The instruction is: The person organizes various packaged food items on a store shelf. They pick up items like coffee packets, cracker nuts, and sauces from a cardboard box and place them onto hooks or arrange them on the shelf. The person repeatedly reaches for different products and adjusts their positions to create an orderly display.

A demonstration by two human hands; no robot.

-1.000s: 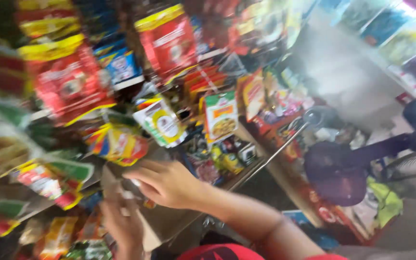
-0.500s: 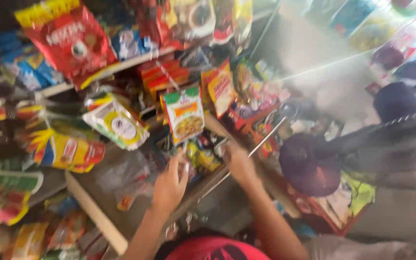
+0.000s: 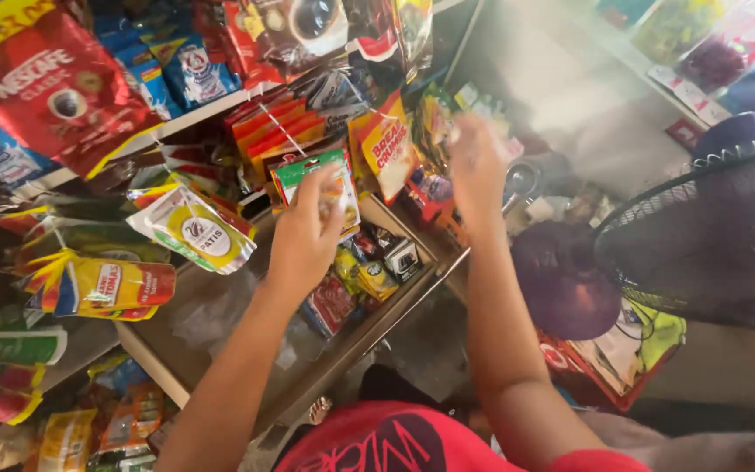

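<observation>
Purple fan [image 3: 701, 236] at right; wooden counter tray [image 3: 220, 323] near. Left hand [image 3: 306, 236] pinches the hanging green-topped sachet [image 3: 315, 175], not yet pulled free. Right hand [image 3: 475, 166], blurred, reaches among far packets; grip cannot be told.

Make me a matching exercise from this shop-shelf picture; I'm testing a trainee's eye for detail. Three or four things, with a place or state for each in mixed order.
Things:
1. left hand
2. right hand
3. black fan
4. big red coffee pouch

Places or states:
A. upper left corner, hanging
B. raised and blurred, by the hanging packets
C. right edge, wire grille
D. at the green-topped packet

Pairs: 1-D, 2-B, 3-C, 4-A
</observation>
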